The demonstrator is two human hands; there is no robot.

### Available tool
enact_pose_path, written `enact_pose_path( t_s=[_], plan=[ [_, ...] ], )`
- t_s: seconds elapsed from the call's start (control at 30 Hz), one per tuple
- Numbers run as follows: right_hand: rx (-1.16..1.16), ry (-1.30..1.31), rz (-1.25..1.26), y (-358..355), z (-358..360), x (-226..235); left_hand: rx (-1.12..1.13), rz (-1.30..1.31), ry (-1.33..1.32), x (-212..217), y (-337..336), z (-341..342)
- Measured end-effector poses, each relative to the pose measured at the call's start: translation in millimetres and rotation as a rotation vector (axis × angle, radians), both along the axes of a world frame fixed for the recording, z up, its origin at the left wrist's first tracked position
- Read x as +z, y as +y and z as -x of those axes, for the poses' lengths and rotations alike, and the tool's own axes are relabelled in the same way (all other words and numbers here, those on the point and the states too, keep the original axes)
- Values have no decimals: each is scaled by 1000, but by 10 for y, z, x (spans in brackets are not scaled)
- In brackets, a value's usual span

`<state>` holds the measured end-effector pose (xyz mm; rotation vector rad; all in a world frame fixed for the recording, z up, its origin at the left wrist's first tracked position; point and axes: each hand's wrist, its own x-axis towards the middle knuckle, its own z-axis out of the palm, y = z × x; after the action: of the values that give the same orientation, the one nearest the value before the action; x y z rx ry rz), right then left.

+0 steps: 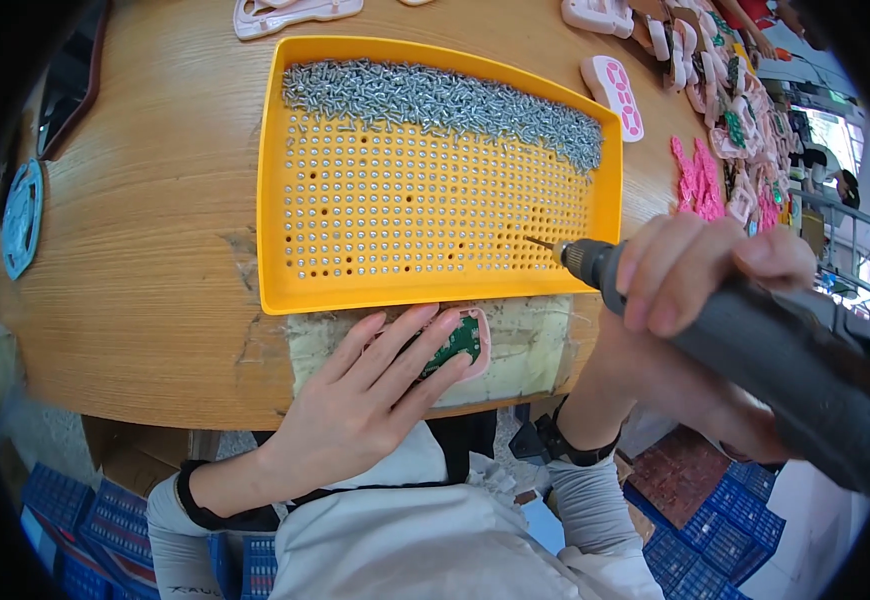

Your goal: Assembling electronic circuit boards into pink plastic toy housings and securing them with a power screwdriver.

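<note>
The left hand (370, 385) lies palm down with its fingers (425, 345) stretched out flat and slightly spread, pointing up and to the right; its forearm comes in from the lower left, bare at the wrist, with a dark cuff further back. The right hand (695, 300) is curled into a closed grip, fingers (670, 270) wrapped over the top and the thumb underneath. Its wrist, ringed by a dark band, bends upward from a grey-sleeved forearm rising from the lower edge.
</note>
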<state>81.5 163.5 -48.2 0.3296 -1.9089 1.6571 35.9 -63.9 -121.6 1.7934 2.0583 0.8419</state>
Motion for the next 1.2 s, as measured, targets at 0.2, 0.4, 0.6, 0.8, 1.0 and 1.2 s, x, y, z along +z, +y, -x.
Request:
enact_pose_path(
  t_s=[0.2, 0.4, 0.6, 0.8, 1.0, 1.2],
  plan=[
    [-33, 40, 73, -1, 67, -68, 9, -17, 3, 5, 11, -10],
    [-86, 38, 143, -60, 95, -107, 11, -8, -6, 11, 8, 1],
    [-109, 43, 121, -102, 98, -112, 6, -4, -15, 10, 0, 2],
    [-26, 94, 99, -49, 128, -159, -2, -1, -10, 5, -5, 0],
    [-48, 88, 145, -107, 144, -159, -7, -3, -14, 12, 2, -1],
    [-8, 30, 85, -137, -63, 187, -5, -30, -43, -1, 15, 2]
  ],
)
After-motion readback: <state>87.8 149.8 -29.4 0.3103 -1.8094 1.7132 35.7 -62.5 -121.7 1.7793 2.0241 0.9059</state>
